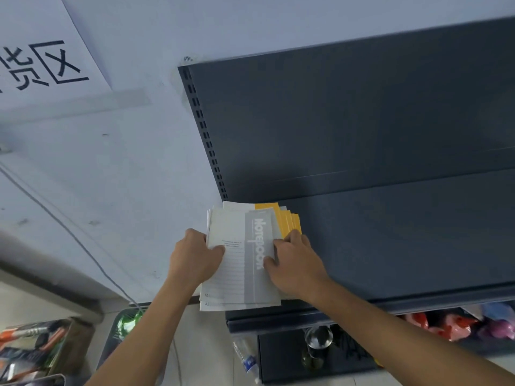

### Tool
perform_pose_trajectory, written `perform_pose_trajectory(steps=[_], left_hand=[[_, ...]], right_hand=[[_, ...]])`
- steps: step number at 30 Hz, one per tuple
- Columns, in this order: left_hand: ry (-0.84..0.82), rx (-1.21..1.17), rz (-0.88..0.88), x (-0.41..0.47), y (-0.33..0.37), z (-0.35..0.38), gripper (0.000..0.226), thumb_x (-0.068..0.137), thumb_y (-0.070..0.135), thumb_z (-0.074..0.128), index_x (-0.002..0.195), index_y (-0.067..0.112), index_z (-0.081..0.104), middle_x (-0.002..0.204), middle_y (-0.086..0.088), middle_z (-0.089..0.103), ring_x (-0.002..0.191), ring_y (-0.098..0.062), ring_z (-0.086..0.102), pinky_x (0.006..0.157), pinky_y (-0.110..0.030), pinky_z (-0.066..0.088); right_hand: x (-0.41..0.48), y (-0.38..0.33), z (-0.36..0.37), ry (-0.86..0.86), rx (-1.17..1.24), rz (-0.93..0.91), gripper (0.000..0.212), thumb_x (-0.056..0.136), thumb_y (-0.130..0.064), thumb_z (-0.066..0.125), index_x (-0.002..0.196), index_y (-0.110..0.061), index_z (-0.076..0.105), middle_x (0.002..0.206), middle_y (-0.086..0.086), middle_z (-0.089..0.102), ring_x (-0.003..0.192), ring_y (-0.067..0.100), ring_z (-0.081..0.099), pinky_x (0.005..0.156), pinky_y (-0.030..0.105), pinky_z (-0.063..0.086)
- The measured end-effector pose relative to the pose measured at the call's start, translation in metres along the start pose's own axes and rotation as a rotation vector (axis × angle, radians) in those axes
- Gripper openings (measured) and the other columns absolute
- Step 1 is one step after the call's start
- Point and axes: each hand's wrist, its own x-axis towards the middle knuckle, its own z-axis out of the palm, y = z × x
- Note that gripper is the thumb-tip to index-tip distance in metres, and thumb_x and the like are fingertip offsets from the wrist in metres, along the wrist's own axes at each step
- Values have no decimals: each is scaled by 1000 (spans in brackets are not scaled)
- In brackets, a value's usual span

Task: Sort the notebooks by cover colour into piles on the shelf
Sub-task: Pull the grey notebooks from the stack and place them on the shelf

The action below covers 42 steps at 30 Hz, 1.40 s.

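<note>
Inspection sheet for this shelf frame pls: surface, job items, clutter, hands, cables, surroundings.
Surface: dark grey metal shelf, notebooks at its left end.
Job's things: grey-and-white paper notebooks on top; yellow-covered notebooks fanned beneath, one mixed pile.
Clutter: clear plastic bottle, clear glass, coloured packets below the shelf.
Hands: left hand grips the top notebooks' left edge; right hand their right edge.
Cables: thin grey cable down the wall.
Surroundings: pale wall, taped paper sign.

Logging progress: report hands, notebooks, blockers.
Left hand grips grey notebook's left edge. Right hand pinches stack's right side. Grey atop yellow notebooks, unsorted, shelf's left end. No blocker seen.
</note>
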Motion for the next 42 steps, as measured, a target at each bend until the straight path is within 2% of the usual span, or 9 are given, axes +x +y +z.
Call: perform_pose_trajectory(steps=[5,12,19,23,25,28,32,37,42], left_hand=[[-18,-151,-29,-8,-1,3,31,89,28,61,110,7,55,97,-4,65,82,-20,63,58,-32,48],[-32,-176,14,-17,-6,6,23,96,28,52,108,9,52,98,-4,61,81,-16,59,55,-27,43],[112,-219,47,-26,1,18,20,95,28,56,106,15,45,88,6,51,74,-10,54,50,-26,41],[175,-232,76,-28,6,21,21,94,26,57,105,20,40,85,8,50,74,-10,54,51,-28,43],[203,-216,95,-29,9,22,20,94,23,56,104,20,39,86,6,51,73,-9,51,51,-27,41],[239,-156,134,-30,12,23,25,94,21,57,114,13,44,112,-2,50,89,-13,45,70,-26,41],[307,-105,205,-29,12,23,31,93,20,57,121,11,46,124,-5,40,105,-15,27,83,-28,33],[244,-218,228,-26,15,21,19,98,22,52,107,24,36,91,10,50,79,-12,55,56,-30,49],[92,-449,128,-14,16,17,25,99,31,53,122,27,42,95,14,57,73,-7,62,43,-16,44]], right_hand=[[0,0,-6,-14,204,138,24,97,-31,51,86,-10,54,111,8,45,101,28,51,81,34,46],[-8,-9,-5,-15,131,53,31,95,-26,52,66,-14,48,98,8,47,98,26,52,69,31,44],[-8,-13,-4,10,223,130,33,93,-26,55,63,-14,46,89,8,49,88,25,51,57,29,35],[-4,-8,-9,53,394,203,28,94,-24,60,101,0,71,99,12,70,86,21,65,75,37,55],[-4,-9,-9,41,453,223,25,94,-25,62,110,-6,68,96,-1,67,78,6,60,66,22,51],[-1,-10,-10,-9,588,272,23,93,-24,64,103,-3,68,95,5,68,75,2,60,53,12,44],[1,-7,-11,-63,729,326,9,91,-22,68,86,-23,61,89,-10,64,76,1,56,57,14,42],[5,-5,-13,-86,822,371,13,88,-21,71,89,-23,58,93,-9,61,84,6,56,62,21,44],[6,2,-14,-18,865,401,40,88,-26,72,121,-18,51,107,-5,60,93,7,58,65,21,46]])
